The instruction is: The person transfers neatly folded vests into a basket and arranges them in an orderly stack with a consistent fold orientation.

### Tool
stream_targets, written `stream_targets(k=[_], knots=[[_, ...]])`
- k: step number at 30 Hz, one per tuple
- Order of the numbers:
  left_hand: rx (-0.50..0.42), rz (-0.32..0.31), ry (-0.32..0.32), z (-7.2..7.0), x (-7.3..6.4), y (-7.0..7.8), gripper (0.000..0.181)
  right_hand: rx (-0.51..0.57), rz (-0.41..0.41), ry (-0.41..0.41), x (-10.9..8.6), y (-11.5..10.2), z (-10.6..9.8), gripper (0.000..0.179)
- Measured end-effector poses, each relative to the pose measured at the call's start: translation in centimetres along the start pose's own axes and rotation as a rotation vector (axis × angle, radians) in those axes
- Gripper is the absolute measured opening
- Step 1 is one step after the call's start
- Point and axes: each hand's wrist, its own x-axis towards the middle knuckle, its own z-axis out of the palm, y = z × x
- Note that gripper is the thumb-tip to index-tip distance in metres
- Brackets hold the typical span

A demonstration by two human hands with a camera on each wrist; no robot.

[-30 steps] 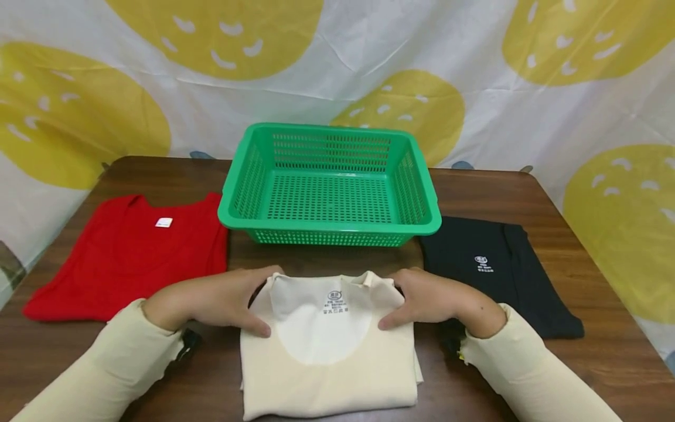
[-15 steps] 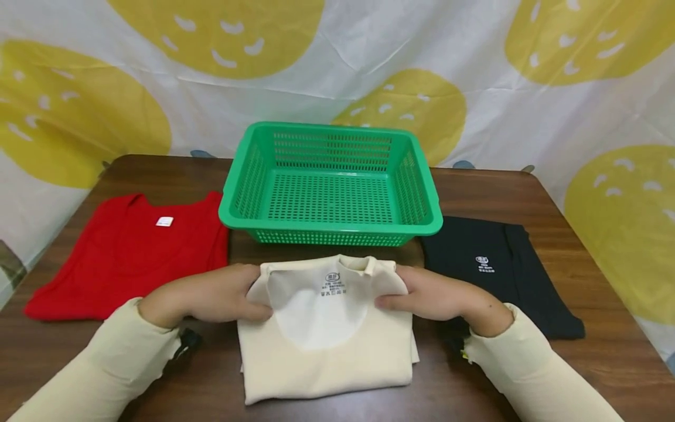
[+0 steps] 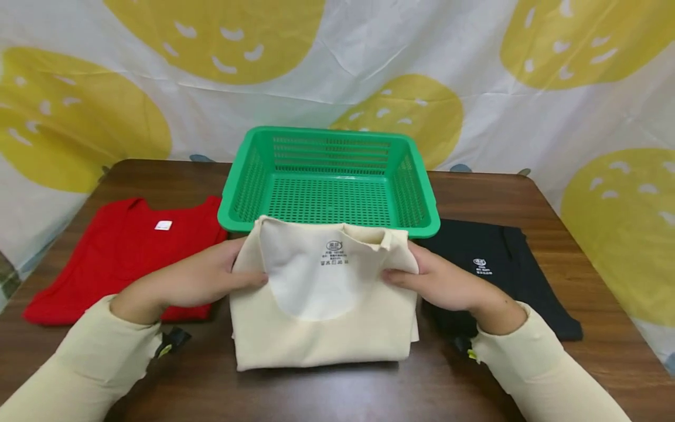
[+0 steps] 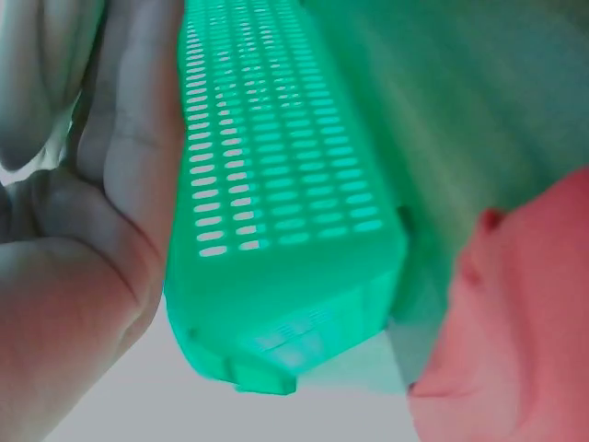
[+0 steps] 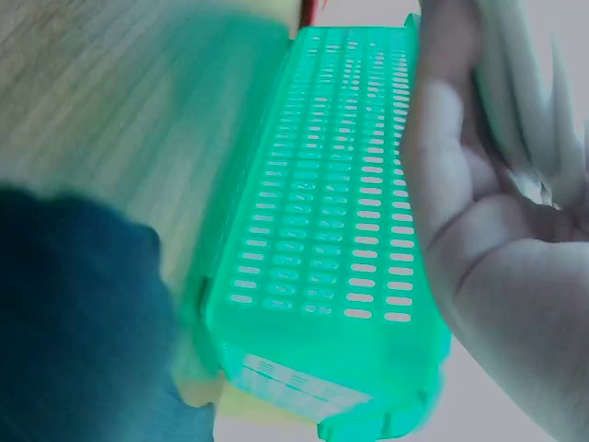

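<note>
The left hand [image 3: 195, 276] and the right hand [image 3: 448, 282] each pinch one side of a folded cream shirt [image 3: 321, 337], with the thumbs in front near its round neck. The shirt is held up over the brown table [image 3: 337, 398], with a dark shadow under its low edge, and its top hides part of the front rim of a green basket [image 3: 329, 196]. A red shirt [image 3: 153, 243] lies on the table by the left hand, and a black shirt [image 3: 508, 281] lies by the right.
</note>
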Motion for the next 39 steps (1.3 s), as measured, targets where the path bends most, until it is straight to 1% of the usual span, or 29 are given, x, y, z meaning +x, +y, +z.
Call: stream_targets(k=[3, 5, 7, 11, 14, 18, 20, 23, 26, 28, 30, 33, 34, 36, 39], knots=[[0.007, 0.026, 0.054, -0.7, 0.1, 1.1, 0.05, 0.026, 0.005, 0.067, 0.4, -0.9, -0.6, 0.05], [0.02, 0.046, 0.095, -1.2, 0.4, 1.8, 0.049, 0.047, 0.017, 0.113, 0.7, -1.6, -1.1, 0.049], [0.048, 0.053, 0.141, -1.7, 0.7, 2.5, 0.046, 0.071, 0.034, 0.157, 1.1, -2.4, -1.7, 0.049], [0.062, 0.055, 0.218, -2.8, 1.7, 3.8, 0.04, 0.119, 0.034, 0.224, 2.1, -3.6, -3.0, 0.048], [0.053, 0.036, 0.278, -3.9, 2.5, 4.8, 0.04, 0.139, 0.012, 0.255, 3.4, -4.3, -4.5, 0.049], [0.046, 0.016, 0.348, -5.6, 4.1, 5.9, 0.044, 0.133, 0.008, 0.317, 5.8, -4.9, -6.2, 0.047], [0.034, 0.008, 0.361, -6.4, 5.0, 6.3, 0.046, 0.126, 0.022, 0.353, 6.8, -5.1, -6.9, 0.045], [0.004, 0.001, 0.374, -7.2, 6.4, 6.8, 0.047, 0.136, 0.053, 0.376, 8.0, -5.5, -7.8, 0.043], [-0.003, -0.009, 0.404, -7.8, 7.5, 7.2, 0.043, 0.096, 0.067, 0.415, 9.1, -5.9, -8.6, 0.044], [-0.005, -0.009, 0.411, -8.1, 8.2, 7.3, 0.041, 0.058, 0.08, 0.435, 9.5, -6.1, -8.9, 0.046], [-0.005, -0.014, 0.403, -8.3, 8.7, 7.2, 0.041, 0.034, 0.094, 0.439, 9.8, -6.0, -9.2, 0.045], [0.005, -0.032, 0.379, -8.4, 9.5, 6.7, 0.044, 0.068, 0.153, 0.424, 10.0, -5.8, -9.2, 0.043], [0.016, -0.04, 0.373, -8.4, 9.7, 6.6, 0.044, 0.111, 0.177, 0.412, 10.0, -5.7, -9.2, 0.043], [0.032, -0.06, 0.368, -8.4, 10.0, 6.3, 0.045, 0.116, 0.214, 0.406, 10.1, -5.5, -9.2, 0.043], [0.075, -0.086, 0.366, -8.5, 10.2, 5.8, 0.047, 0.069, 0.268, 0.385, 10.4, -5.0, -9.3, 0.046]])
